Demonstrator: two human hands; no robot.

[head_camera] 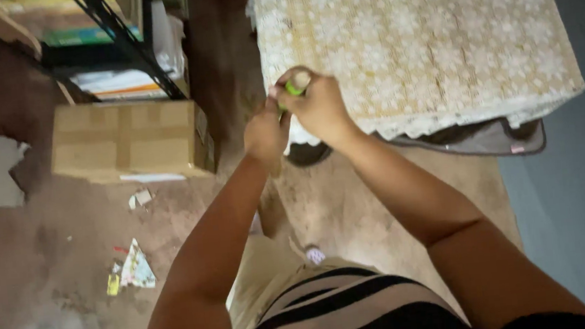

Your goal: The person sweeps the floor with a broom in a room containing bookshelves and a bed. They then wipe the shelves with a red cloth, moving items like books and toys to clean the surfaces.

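A brown, scuffed floor fills most of the head view, with a patch of glare at the lower left. At the top right stands a box-shaped piece of furniture draped in a cream lace cloth, and a dark grey mat shows from under its near edge. At the top left a black metal shelf holds stacked papers and books, and just below it a closed cardboard box sits on the floor. Scraps of torn paper lie on the floor near the left forearm, well apart from the box. At the bottom edge, a cream and black striped shirt shows between the two bare arms. Both arms reach forward and meet in front of the near left corner of the lace cloth. The left hand and the right hand are pressed together, touching, raised above the floor. Both are closed around a small green object, which sits at the top of the right hand between the fingertips; it is blurred and mostly covered, so its kind cannot be told.
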